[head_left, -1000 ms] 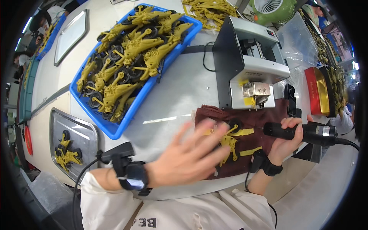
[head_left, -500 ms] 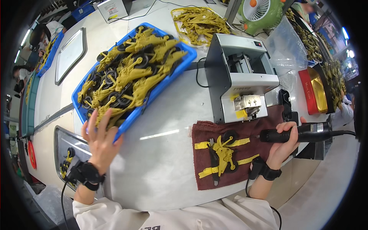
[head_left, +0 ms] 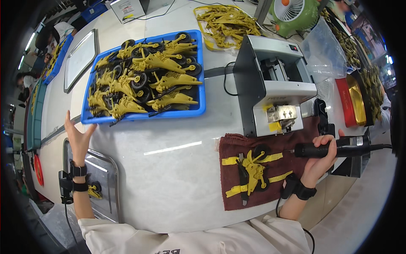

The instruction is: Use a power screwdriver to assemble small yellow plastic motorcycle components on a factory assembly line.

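Observation:
My left hand [head_left: 78, 137] is raised with thumb and fingers spread, beside the near left corner of a blue tray [head_left: 169, 114]. That tray is heaped with yellow toy motorcycle parts [head_left: 158, 62] with black wheels. My right hand [head_left: 320, 158] is wrapped round a black electric screwdriver [head_left: 351, 146], its thin bit pointing left. Left of the bit, one yellow toy motorcycle [head_left: 255, 171] with black wheels lies on a brown cloth [head_left: 270, 199], across two yellow tape strips and against a dark bar.
A grey and black machine [head_left: 279, 91] stands behind the cloth. A metal tray [head_left: 112, 169] with a few parts lies below my left hand. Farther back are a yellow-rimmed tray [head_left: 207, 42] of yellow parts, a green fan [head_left: 292, 19] and a red box [head_left: 345, 101].
The blue tray has turned to sit squarer on the table, its right end swung toward me. My left hand has moved left, off its near edge. My right hand still holds the screwdriver.

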### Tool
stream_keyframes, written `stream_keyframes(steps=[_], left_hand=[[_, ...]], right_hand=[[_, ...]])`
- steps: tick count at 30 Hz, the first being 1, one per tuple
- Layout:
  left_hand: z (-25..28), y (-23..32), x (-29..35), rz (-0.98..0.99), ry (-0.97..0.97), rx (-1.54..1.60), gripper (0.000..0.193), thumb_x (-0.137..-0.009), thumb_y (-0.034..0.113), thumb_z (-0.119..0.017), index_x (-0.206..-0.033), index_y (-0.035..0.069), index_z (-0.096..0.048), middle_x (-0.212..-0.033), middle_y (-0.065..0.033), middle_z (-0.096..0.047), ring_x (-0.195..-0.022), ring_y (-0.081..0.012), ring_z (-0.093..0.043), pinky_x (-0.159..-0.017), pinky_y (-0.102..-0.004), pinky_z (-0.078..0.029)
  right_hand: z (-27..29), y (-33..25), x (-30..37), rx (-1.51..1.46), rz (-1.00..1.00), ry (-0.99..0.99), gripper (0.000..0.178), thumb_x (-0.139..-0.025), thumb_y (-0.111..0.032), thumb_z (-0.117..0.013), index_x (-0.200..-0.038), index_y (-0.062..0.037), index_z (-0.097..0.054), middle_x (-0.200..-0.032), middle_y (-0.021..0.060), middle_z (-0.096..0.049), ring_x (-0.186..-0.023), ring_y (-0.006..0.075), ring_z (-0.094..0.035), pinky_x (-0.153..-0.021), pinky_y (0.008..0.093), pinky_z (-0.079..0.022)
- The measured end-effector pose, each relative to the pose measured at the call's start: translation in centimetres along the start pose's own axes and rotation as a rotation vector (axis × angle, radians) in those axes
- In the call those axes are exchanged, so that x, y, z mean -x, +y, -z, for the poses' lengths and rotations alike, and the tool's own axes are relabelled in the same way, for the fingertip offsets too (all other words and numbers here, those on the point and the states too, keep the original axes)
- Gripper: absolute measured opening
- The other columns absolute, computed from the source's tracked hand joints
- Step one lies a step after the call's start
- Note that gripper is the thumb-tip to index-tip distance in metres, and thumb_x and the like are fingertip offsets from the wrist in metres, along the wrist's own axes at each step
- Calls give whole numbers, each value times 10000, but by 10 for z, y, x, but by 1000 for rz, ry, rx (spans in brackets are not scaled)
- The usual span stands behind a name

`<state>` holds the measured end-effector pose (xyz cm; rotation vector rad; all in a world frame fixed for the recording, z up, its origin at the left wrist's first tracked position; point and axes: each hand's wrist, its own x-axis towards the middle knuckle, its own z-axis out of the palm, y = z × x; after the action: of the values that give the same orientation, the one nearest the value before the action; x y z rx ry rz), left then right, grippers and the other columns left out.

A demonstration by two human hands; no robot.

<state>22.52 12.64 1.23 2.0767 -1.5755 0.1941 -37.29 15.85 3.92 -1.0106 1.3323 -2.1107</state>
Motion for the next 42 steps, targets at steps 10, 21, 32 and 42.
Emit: stream_keyframes(steps=[10,21,32,42], left_hand=[[-33,62,-4,733,-329,1306,398,-928,258,-511,-1230,27,-396,-1093,-133,-549,-892,-244,-617,-715,-293,-512],[-86,43,-94,524,-449,987,372,-881,236,-562,-1192,75,-438,-1045,-55,-573,-746,-129,-576,-658,-259,-479],[-94,63,-126,299,-712,1035,597,-875,162,-498,-1423,84,-276,-1192,-60,-546,-969,-109,-545,-825,-245,-440],[-98,80,-124,279,-803,1062,647,-839,188,-519,-1424,80,-265,-1268,-100,-503,-1015,-116,-559,-840,-235,-474]], right_hand=[[2,1,0,27,8,24,451,-883,-157,-451,-1281,0,-309,-724,62,-457,-631,147,-459,-673,332,-424],[1,1,-1,28,7,49,460,-879,-151,-449,-1290,-4,-306,-722,65,-456,-621,147,-456,-652,321,-425],[-2,3,-3,29,-3,51,455,-873,-156,-453,-1280,-18,-303,-712,64,-452,-598,145,-450,-633,312,-426],[-1,3,-2,30,-2,47,450,-877,-172,-444,-1278,-19,-308,-710,61,-451,-593,142,-444,-628,313,-416]])
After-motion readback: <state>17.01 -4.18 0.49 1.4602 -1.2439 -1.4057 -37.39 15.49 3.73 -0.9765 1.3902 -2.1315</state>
